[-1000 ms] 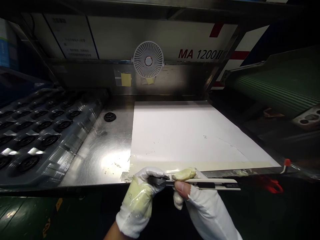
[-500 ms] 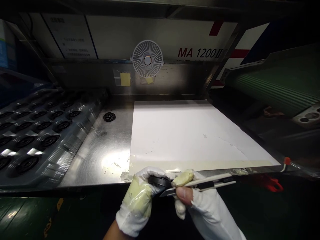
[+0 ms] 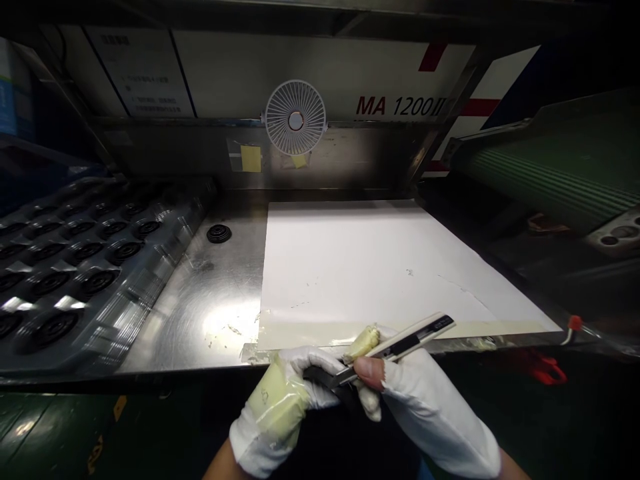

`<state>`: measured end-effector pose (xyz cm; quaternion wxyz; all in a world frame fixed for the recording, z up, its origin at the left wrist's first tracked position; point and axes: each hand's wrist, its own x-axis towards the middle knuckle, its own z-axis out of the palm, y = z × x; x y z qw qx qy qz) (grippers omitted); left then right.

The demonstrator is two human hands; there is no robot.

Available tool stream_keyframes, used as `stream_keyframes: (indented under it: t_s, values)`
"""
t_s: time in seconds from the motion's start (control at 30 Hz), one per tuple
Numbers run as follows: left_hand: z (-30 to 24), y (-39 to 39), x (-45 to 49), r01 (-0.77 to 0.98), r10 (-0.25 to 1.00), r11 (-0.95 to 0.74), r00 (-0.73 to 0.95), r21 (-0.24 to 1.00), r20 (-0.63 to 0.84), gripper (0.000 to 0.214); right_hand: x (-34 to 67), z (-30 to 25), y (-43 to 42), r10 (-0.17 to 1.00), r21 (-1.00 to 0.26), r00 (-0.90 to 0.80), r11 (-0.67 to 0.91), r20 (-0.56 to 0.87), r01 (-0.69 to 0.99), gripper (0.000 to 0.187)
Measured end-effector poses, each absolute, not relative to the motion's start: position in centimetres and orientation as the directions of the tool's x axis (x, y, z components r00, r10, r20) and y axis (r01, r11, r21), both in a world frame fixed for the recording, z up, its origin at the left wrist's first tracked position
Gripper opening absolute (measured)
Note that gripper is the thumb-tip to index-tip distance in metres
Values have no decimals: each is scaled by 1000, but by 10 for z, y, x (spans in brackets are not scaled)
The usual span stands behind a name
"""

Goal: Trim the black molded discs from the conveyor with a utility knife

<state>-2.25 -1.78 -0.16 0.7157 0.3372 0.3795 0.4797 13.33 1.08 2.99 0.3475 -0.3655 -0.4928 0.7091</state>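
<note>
My right hand (image 3: 430,407), in a white fabric glove with the thumb tip bare, is shut on a snap-off utility knife (image 3: 403,345) with a cream and black body. Its blade tip reaches a dark curved piece (image 3: 323,377), possibly a rubber strip, though its exact kind is hidden. My left hand (image 3: 277,407), gloved and wrapped in yellowish tape, pinches that piece. Both hands are just in front of the steel table's front edge (image 3: 200,363). Behind them lies a white sheet (image 3: 370,267) with a cream tape strip (image 3: 310,339) along its near edge.
Left of the sheet is a ribbed steel panel (image 3: 100,267) with several round black rubber cups. A white fan (image 3: 295,119) is mounted on the machine's back wall. A green ribbed belt (image 3: 555,170) lies at right, and a red clip (image 3: 537,370) sits below the table edge.
The knife has swung from nearly level to tilting up at its far end. Both hands sit slightly lower and closer together, and the dark piece has shifted down with my left hand.
</note>
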Motion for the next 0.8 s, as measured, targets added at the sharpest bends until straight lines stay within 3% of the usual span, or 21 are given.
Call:
stream_keyframes:
  t_s: [0.27,0.4,0.5,0.67,0.8]
  values:
    - [-6,-15,-28,-445,944,319,228,837,-239,24,147,32,14,782,-934,-576,-347,-238,-86,25]
    - [-9,-16,-31,-414,950,302,207,859,-234,27,154,30,15,808,-945,-557,-305,-191,-118,26]
    - [-10,-17,-32,-397,944,327,178,857,-278,26,158,25,19,863,-969,-484,-222,-143,-109,31]
    - [-4,-15,-33,-450,922,383,130,807,-365,25,167,17,36,960,-976,-179,-218,-213,-5,38]
    - [2,-12,-34,-455,928,366,116,812,-354,28,163,24,43,939,-976,-269,-216,-216,33,49]
